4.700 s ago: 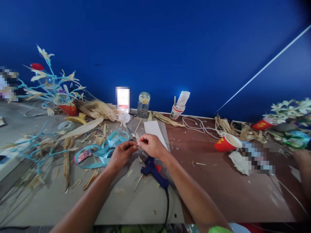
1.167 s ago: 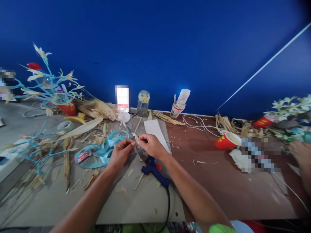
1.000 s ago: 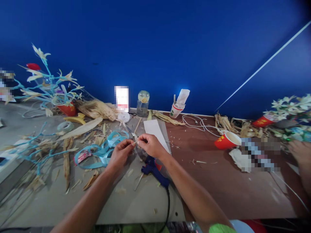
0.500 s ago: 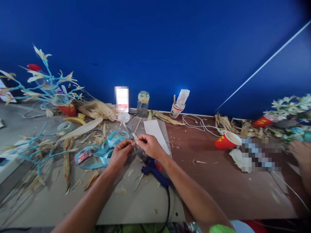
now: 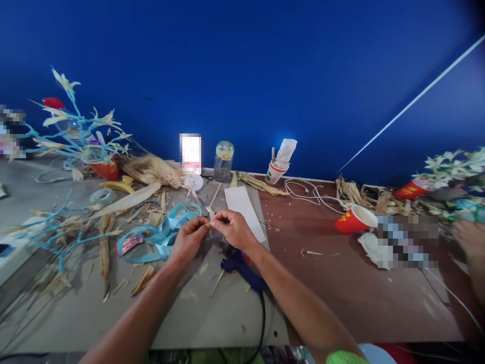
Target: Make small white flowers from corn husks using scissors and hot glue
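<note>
My left hand [image 5: 191,236] and my right hand [image 5: 232,228] meet over the grey part of the table, fingertips pinched together. A small pale piece shows between them, too small to name. Just beyond the fingertips lie metal scissors [image 5: 203,200], partly hidden by my hands. A blue glue gun [image 5: 242,270] rests under my right forearm. To the left of my left hand is a loose heap of light blue ribbon [image 5: 165,246]. A white sheet of paper [image 5: 244,210] lies behind my right hand.
A blue-stemmed husk-flower branch stands in a red cup [image 5: 106,169] at the left. Dry husks [image 5: 153,172], a glass jar [image 5: 223,164] and a white cup [image 5: 275,172] line the wall. Rightward are a tipped red cup [image 5: 350,221] and another person's hand [image 5: 468,240].
My hands stay together in almost the same place, with only slight finger movement. The view has barely shifted, and a pixelated patch now shows at the far left edge.
</note>
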The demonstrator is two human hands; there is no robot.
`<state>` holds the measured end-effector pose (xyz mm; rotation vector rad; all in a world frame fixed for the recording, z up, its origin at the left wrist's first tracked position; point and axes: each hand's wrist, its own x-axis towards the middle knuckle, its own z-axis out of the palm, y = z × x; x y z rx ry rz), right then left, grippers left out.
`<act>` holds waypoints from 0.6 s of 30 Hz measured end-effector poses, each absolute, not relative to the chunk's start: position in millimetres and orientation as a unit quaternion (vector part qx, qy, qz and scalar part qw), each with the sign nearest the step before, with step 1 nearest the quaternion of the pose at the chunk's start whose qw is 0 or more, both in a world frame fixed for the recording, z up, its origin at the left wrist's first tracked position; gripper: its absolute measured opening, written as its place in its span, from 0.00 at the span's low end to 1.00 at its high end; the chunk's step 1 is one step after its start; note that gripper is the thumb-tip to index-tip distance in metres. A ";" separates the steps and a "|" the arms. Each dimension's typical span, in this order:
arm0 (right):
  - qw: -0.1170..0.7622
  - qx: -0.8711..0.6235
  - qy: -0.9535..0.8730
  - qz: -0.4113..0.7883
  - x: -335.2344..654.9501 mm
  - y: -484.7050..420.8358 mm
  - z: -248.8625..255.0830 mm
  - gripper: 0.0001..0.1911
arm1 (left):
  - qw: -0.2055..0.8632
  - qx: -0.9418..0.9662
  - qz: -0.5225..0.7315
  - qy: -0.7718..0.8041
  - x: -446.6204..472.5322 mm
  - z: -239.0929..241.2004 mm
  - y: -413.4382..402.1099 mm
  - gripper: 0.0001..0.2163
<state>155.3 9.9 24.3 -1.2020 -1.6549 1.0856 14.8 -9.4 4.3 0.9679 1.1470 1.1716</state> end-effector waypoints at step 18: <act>0.453 -0.469 -0.725 0.221 172.1 17.4 31.1 0.08 | 0.643 0.340 0.492 0.478 14.7 17.4 -11.5 0.06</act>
